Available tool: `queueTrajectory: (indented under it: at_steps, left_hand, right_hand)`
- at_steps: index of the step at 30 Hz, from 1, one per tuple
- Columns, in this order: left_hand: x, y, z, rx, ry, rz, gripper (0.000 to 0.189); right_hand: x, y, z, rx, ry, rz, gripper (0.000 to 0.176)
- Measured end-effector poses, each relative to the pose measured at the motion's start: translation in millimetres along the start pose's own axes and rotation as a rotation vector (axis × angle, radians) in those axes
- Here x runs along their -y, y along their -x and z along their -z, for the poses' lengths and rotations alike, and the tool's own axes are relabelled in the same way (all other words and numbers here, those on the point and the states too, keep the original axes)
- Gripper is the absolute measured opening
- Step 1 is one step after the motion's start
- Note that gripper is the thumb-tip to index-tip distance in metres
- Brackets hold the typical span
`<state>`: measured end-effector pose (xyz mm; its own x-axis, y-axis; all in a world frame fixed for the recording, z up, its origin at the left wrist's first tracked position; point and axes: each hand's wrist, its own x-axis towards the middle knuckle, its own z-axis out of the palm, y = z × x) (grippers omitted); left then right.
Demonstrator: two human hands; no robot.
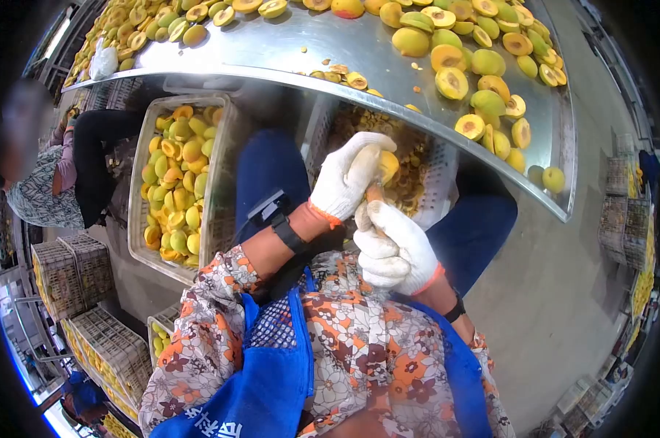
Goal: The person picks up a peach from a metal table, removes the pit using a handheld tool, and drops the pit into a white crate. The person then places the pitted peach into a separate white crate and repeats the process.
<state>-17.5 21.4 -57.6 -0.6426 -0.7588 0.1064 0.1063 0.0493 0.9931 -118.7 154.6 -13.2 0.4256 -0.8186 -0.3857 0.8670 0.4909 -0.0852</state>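
My left hand, in a white knit glove, is closed around a yellow peach half. Just below it, my right hand, also gloved in white, grips a short tool with a brown wooden-looking shaft. The tool points up at the fruit; its tip is hidden by the left hand and the peach. Beneath both hands, between my knees, stands a white crate with brownish pits and scraps in it.
A metal table with a raised edge carries many halved peaches. To my left stands a crate full of peach halves. A person sits farther left. Stacked crates stand behind, and more crates at far right.
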Motion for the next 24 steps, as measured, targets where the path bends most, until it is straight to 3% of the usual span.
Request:
queueTrajectory:
  at_steps: [4, 6, 11, 15, 17, 19, 21, 23, 24]
  left_hand:
    - [2.0, -9.4, 11.2, 0.182, 0.069, 0.105, 0.043]
    - [2.7, -5.5, 11.9, 0.199, 0.419, 0.197, 0.041]
    - [-9.3, -13.0, 37.3, 0.472, 0.244, 0.078, 0.048]
    - [-14.4, -1.2, 31.6, 0.265, 0.341, 0.001, 0.050]
    - [-21.9, 2.2, 36.9, -0.240, 0.712, 0.169, 0.049]
    - [-14.7, 11.7, 92.9, -0.394, 0.354, 0.119, 0.044]
    - [-9.6, 36.4, 146.2, -0.592, -1.330, -0.233, 0.028]
    - [19.9, 71.5, 220.8, -0.913, -0.569, 0.073, 0.027]
    - [28.0, 101.5, 251.4, -0.839, -0.963, 0.065, 0.029]
  right_hand:
    - [1.4, -1.0, 5.0, 0.040, -0.102, -0.033, 0.025]
    - [-0.1, -1.3, 1.5, 0.095, -0.044, -0.046, 0.027]
    - [-6.1, -4.2, -0.5, 0.176, -0.109, -0.134, 0.027]
    - [0.4, -6.5, -9.7, 0.162, -0.035, -0.159, 0.023]
    - [2.5, -2.2, -15.4, 0.163, 0.085, -0.135, 0.020]
    - [1.4, 3.5, -12.6, 0.154, 0.203, -0.110, 0.017]
    - [6.3, 3.3, 0.4, -0.189, 0.485, 0.050, 0.016]
    - [6.5, 5.5, 24.0, -0.265, 0.577, 0.158, 0.017]
    - [6.3, 8.1, 31.8, -0.343, 0.668, 0.187, 0.018]
